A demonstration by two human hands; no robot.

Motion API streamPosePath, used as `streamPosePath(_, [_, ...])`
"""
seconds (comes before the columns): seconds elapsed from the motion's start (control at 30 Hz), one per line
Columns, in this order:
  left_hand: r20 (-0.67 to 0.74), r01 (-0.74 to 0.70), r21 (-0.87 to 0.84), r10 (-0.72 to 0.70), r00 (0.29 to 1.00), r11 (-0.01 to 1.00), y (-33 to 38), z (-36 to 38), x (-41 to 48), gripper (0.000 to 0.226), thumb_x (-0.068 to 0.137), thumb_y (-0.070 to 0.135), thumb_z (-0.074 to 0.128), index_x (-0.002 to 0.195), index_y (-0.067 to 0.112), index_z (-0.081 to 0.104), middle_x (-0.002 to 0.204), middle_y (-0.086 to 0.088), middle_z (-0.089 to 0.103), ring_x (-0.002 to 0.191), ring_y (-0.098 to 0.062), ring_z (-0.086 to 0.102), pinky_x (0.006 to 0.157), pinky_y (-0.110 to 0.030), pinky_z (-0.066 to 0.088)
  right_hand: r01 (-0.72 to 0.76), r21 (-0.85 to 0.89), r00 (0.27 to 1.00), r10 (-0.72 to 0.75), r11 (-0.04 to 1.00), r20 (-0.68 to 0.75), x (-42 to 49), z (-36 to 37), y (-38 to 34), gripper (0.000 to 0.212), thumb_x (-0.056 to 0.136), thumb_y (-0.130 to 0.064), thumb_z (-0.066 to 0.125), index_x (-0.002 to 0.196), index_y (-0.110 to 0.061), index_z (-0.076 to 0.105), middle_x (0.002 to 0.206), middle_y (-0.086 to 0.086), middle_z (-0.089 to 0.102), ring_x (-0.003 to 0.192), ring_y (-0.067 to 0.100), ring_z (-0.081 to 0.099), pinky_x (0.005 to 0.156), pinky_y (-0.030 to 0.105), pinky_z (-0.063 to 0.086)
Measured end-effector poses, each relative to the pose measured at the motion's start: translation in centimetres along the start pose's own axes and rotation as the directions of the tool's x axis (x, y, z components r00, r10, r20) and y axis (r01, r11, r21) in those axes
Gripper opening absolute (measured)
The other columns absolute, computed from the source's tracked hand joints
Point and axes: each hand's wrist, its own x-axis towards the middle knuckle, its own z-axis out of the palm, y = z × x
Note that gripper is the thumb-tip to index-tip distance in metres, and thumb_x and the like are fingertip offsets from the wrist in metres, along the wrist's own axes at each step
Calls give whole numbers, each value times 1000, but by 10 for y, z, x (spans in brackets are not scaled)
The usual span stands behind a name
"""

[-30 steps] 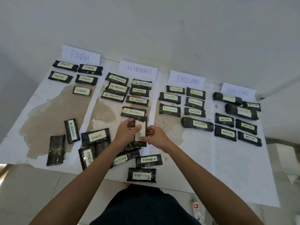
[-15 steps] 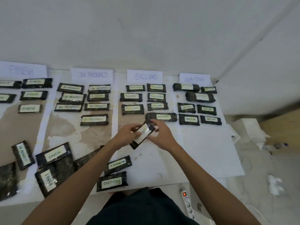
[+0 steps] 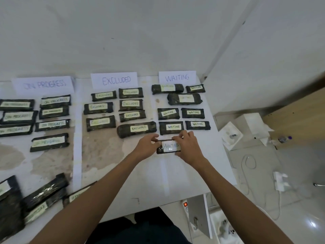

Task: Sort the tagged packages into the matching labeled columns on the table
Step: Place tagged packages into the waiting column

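Note:
A dark package tagged WAITING (image 3: 169, 146) lies level at the near end of the WAITING column, just below the last row of WAITING packages (image 3: 171, 127). My left hand (image 3: 147, 147) pinches its left end and my right hand (image 3: 187, 147) grips its right end. The WAITING sign (image 3: 177, 77) stands at the back of that column, the EXCLUDED sign (image 3: 114, 80) and ON PROGRESS sign (image 3: 44, 84) to its left. Whether the package touches the table is unclear.
Several unsorted dark packages (image 3: 44, 192) lie in a pile at the near left. The white table (image 3: 190, 173) ends just right of the WAITING column. On the floor to the right are white boxes (image 3: 246, 127), cables and a power strip (image 3: 185, 205).
Both hands carried the package from the table's middle to the right and turned it from upright to level, into the WAITING column. The camera view swung to the right with them.

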Motion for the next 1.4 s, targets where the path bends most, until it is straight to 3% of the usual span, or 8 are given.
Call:
streamPosePath(0.1, [30, 66, 19, -66, 997, 998, 2, 19, 14, 45, 91, 23, 56, 134, 14, 46, 134, -5, 52, 120, -19, 50, 92, -26, 41, -123, 33, 982, 117, 992, 146, 12, 10, 28, 68, 70, -31, 80, 131, -20, 52, 122, 8, 47, 109, 28, 40, 92, 34, 37])
streamPosePath(0.23, [17, 130, 49, -131, 991, 990, 3, 34, 27, 52, 91, 20, 56, 139, 8, 39, 142, -9, 45, 128, -24, 44, 103, -32, 37, -164, 87, 970, 145, 983, 195, 33, 21, 43, 70, 69, -31, 81, 131, -21, 51, 122, 8, 45, 113, 28, 37, 97, 34, 37])
streamPosePath(0.47, [-39, 98, 33, -97, 995, 995, 6, 44, 38, 38, 89, 12, 55, 127, 8, 51, 126, -13, 54, 106, -22, 53, 79, -24, 38, -142, 44, 966, 128, 989, 225, 45, 33, 49, 70, 70, -29, 80, 133, -21, 49, 126, 7, 43, 115, 28, 36, 98, 36, 36])
streamPosePath(0.9, [1, 7, 89, -7, 1000, 996, 6, 44, 46, 45, 88, 14, 56, 132, 13, 47, 127, -10, 51, 103, -24, 57, 86, -30, 45, -111, 102, 979, 91, 989, 184, 44, 27, 54, 65, 74, -20, 77, 132, -19, 49, 126, 8, 42, 116, 27, 36, 99, 35, 34])
streamPosePath(1.0, [1, -20, 117, 20, 1000, 993, 3, 34, 35, 50, 90, 18, 56, 138, 13, 39, 130, -8, 45, 91, -15, 55, 78, -26, 44, -77, 114, 988, 61, 990, 139, 39, 18, 41, 63, 74, -25, 76, 131, -19, 50, 126, 8, 43, 116, 28, 37, 98, 36, 33])
streamPosePath(1.17, [-22, -178, 284, 192, 981, 942, -17, -6, -7, 42, 91, 18, 56, 132, 16, 48, 129, -7, 51, 104, -17, 54, 86, -21, 42, 9, 205, 998, -23, 979, 65, 19, -3, -8, 55, 80, -26, 71, 131, -20, 51, 124, 6, 44, 115, 24, 39, 98, 35, 33])
streamPosePath(1.27, [-71, -190, 357, 230, 971, 914, -41, -36, -41, 39, 91, 21, 56, 129, 18, 51, 126, -4, 53, 106, -19, 56, 91, -29, 47, 80, 256, 993, -98, 963, 58, 1, -8, -48, 52, 82, -27, 69, 131, -19, 51, 125, 5, 43, 115, 23, 40, 100, 36, 35])
streamPosePath(1.4, [-139, -170, 327, 225, 964, 930, -87, -75, -86, 33, 91, 19, 56, 124, 18, 56, 120, -3, 57, 99, -15, 56, 83, -22, 42, 168, 278, 978, -195, 946, 70, -19, 2, -107, 49, 83, -26, 68, 129, -20, 53, 127, 7, 44, 112, 24, 43, 97, 37, 37])
